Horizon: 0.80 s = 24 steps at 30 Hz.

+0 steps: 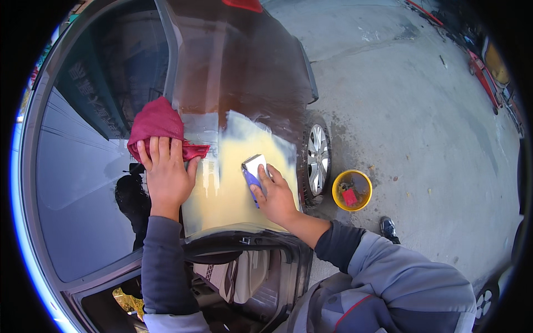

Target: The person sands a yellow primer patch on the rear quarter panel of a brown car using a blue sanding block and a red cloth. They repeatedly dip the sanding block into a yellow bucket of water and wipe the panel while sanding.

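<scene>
My left hand (167, 180) rests over a bunched dark-red cloth (158, 122), its fingers on the near side and its thumb by the fold. The cloth lies against the car's window edge and body panel. In my right hand (276, 198) is a sanding block (255, 170) with a white face and a blue-purple side, closed between thumb and fingers. It sits on the cream-yellow filler patch (222, 205) of the brown car panel (250, 66). Milky wet streaks show around the patch's far edge. The block's underside is hidden.
Right of the panel is the car's wheel (317, 158). Beside it on the concrete floor (400, 127) stands a yellow bucket (336, 191) of murky water with a red piece inside. An open door frame (302, 261) lies nearest me. A red floor jack (482, 80) is at far right.
</scene>
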Each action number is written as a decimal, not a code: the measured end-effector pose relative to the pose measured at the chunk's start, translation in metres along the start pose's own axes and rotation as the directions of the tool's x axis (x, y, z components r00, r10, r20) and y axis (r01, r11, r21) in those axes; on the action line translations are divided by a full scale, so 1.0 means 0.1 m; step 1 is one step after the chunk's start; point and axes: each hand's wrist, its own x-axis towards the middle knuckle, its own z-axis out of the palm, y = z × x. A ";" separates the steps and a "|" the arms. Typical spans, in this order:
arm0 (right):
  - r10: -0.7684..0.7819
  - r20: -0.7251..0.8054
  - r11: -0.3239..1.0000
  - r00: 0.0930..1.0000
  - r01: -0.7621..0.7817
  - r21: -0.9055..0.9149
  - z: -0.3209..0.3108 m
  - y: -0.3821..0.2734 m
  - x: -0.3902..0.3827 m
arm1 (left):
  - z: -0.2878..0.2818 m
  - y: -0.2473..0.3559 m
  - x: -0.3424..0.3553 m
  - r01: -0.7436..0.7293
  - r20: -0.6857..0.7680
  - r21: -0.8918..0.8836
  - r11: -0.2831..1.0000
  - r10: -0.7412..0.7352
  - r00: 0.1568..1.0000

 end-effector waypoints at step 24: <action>0.079 0.077 0.997 0.994 -0.081 0.019 0.06 0.51 0.04 | 0.02 0.01 -0.01 -0.032 -0.026 0.023 0.999 0.033 0.999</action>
